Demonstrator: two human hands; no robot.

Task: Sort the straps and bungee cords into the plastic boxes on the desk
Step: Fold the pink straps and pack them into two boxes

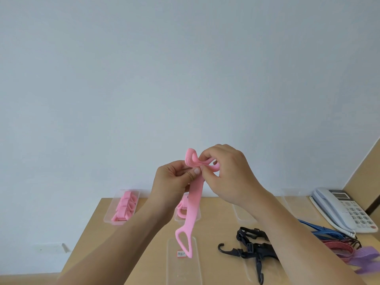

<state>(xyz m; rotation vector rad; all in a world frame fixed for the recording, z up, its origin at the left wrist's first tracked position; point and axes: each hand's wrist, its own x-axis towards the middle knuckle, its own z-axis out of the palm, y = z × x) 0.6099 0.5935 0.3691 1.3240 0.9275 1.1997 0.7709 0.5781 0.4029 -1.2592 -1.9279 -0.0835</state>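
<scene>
I hold a long pink silicone strap [193, 204] up in front of the wall, above the desk. My left hand [174, 182] pinches its upper part with thumb and fingers. My right hand [228, 173] grips the looped top end and bends it over. The strap's lower loop hangs down over a clear plastic box with a small label [181, 270]. More pink straps lie in a clear box [108, 218] at the far left and in another box [177, 218], half hidden behind my left wrist.
Black straps with hooks [248, 250] lie right of centre on the wooden desk [98, 225]. Blue [320, 230], red [337, 246] and purple [366, 259] cords lie by the right edge. A white desk phone [345, 210] stands at the back right. More clear boxes [294, 199] line the back.
</scene>
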